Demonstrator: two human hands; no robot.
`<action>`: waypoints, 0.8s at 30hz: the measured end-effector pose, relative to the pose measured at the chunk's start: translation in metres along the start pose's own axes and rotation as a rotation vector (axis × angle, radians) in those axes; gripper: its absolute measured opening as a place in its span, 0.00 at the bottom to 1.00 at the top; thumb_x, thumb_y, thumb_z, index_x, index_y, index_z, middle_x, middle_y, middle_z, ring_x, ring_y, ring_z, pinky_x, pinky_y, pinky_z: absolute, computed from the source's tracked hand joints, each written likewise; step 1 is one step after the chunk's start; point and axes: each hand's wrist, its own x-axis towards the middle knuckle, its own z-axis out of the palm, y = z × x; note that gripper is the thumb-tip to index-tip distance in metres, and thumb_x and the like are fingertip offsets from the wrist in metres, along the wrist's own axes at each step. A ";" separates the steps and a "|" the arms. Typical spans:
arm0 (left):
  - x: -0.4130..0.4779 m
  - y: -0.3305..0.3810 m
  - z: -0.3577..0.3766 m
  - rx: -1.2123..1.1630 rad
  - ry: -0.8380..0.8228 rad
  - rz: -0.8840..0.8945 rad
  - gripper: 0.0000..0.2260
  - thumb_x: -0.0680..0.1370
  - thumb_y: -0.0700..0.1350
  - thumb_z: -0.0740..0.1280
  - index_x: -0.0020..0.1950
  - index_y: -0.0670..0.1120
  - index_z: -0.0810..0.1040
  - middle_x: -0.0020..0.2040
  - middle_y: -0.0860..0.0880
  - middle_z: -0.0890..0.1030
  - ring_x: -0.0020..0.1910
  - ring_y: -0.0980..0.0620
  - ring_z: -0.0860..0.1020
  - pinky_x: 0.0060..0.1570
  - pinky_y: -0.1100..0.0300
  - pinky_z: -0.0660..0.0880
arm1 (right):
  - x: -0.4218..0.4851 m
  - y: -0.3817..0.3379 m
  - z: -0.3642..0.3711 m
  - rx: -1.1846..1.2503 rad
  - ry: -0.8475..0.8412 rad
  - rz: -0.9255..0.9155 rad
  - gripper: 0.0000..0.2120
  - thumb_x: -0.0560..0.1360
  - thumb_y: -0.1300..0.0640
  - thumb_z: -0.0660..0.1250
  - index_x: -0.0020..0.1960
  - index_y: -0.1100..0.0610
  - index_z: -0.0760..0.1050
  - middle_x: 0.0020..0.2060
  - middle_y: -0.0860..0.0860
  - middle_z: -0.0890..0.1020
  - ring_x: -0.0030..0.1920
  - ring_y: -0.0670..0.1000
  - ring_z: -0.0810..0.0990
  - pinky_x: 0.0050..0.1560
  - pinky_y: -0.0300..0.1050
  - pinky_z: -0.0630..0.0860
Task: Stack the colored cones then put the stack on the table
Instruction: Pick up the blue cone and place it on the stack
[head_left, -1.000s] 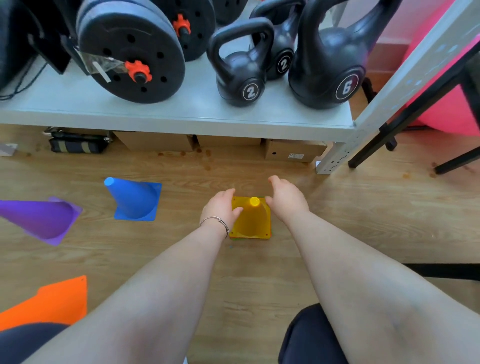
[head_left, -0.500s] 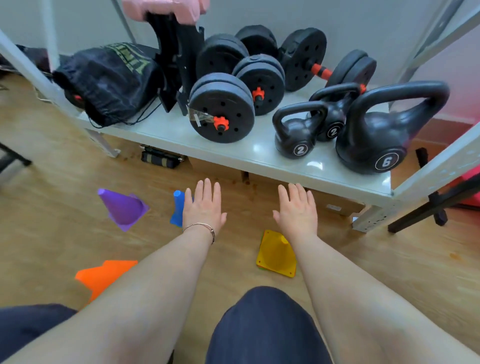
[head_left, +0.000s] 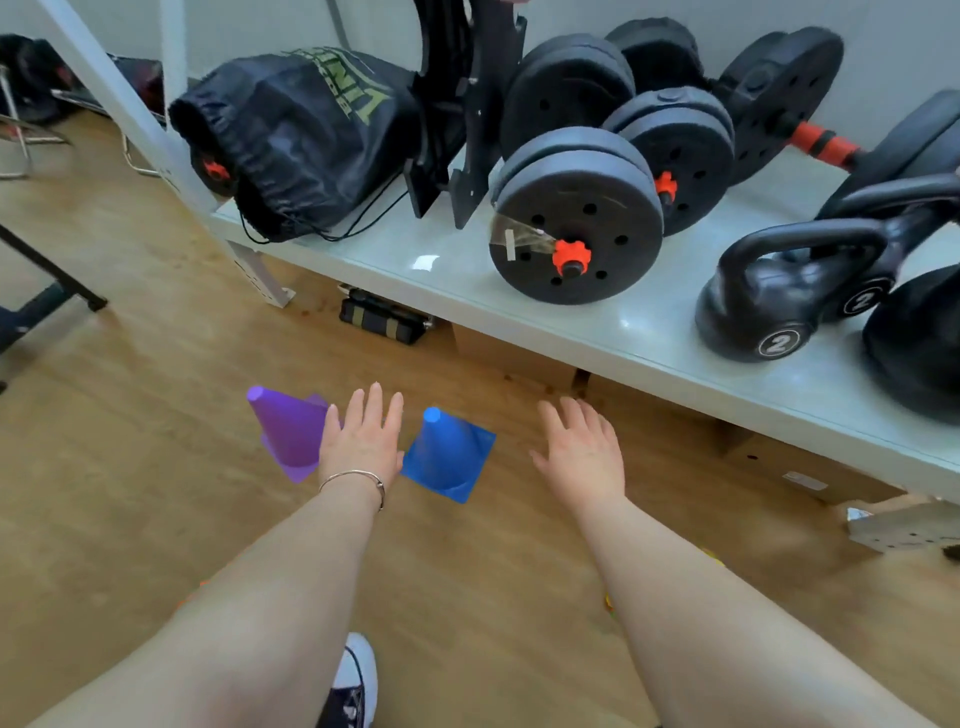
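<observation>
Two bare forearms with no sleeves, left hand (head_left: 362, 445) with a thin silver bangle (head_left: 355, 478) at the wrist, right hand (head_left: 584, 453) without jewellery, one dark canvas shoe (head_left: 352, 688) with white toe cap and white laces below the bangle

The scene is brightly and evenly lit, with soft daylight-like light that leaves only faint, diffuse shadows on the wooden floor (head_left: 130, 467) under the pale shelf (head_left: 519, 312), whose glossy top carries white glare patches near the centre of the frame. The wide-angle lens bends straight lines toward the edges, so the white shelf post (head_left: 156, 130) in the upper left leans and the forearms at the bottom swell. Motion blur softens the right hand (head_left: 582, 452), the lower right corner and the dumbbells (head_left: 576, 228) at the upper right, while the centre stays fairly sharp.
</observation>
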 end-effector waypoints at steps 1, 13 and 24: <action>0.008 -0.007 0.012 0.008 -0.007 0.003 0.35 0.78 0.58 0.61 0.79 0.52 0.46 0.80 0.47 0.50 0.78 0.46 0.51 0.75 0.45 0.54 | 0.007 -0.009 0.013 0.005 -0.029 -0.019 0.29 0.77 0.46 0.65 0.74 0.50 0.61 0.73 0.54 0.66 0.74 0.58 0.63 0.72 0.53 0.61; 0.062 0.004 0.076 -0.141 -0.312 0.109 0.32 0.80 0.51 0.61 0.78 0.56 0.45 0.80 0.51 0.51 0.78 0.45 0.56 0.73 0.43 0.58 | 0.052 -0.078 0.104 0.153 -0.348 0.127 0.35 0.74 0.42 0.69 0.74 0.56 0.61 0.67 0.56 0.73 0.67 0.59 0.72 0.62 0.53 0.70; 0.068 0.010 0.084 -0.554 -0.520 0.121 0.29 0.77 0.39 0.58 0.76 0.58 0.54 0.60 0.42 0.77 0.56 0.39 0.77 0.53 0.49 0.75 | 0.058 -0.084 0.120 0.440 -0.459 0.279 0.31 0.74 0.46 0.70 0.71 0.56 0.65 0.61 0.56 0.78 0.60 0.58 0.77 0.55 0.51 0.75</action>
